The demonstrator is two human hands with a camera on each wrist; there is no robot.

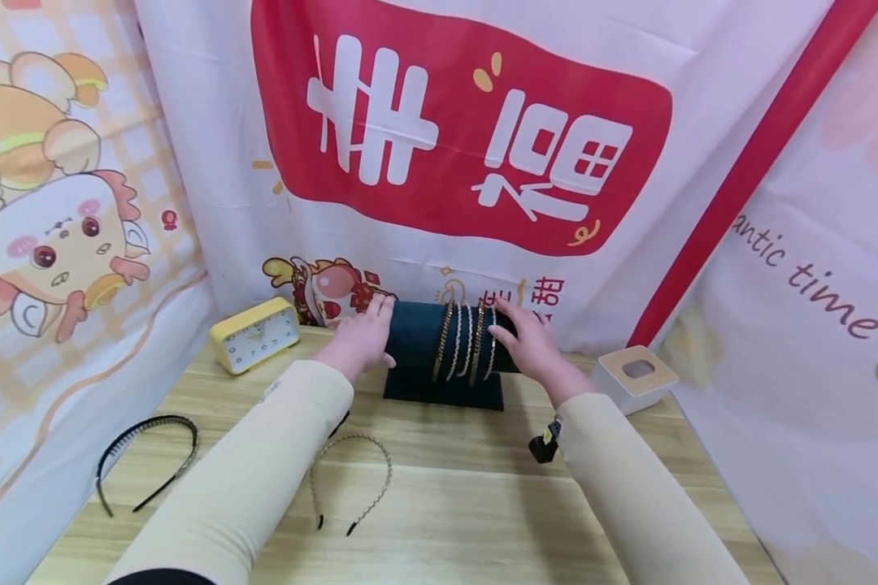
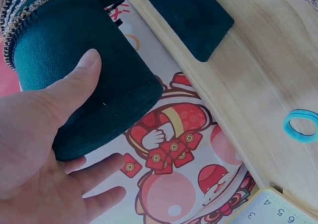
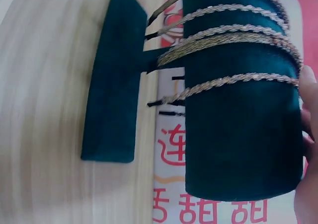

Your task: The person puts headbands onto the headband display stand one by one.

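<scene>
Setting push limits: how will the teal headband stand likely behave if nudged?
The stand may tip if pushed high: its bulky cylinder rides on a thin post. Rolling seems unlikely, given the flat base. Its velvety-looking cover probably won't be slippery.

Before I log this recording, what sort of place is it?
Probably a small staged tabletop set: printed cloths hang around a wooden table holding a headband stand and yellow clock.

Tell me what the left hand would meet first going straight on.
Probably the cloth behind the roll: the left hand points past the roll's end toward it, though depth is hard to judge.
</scene>
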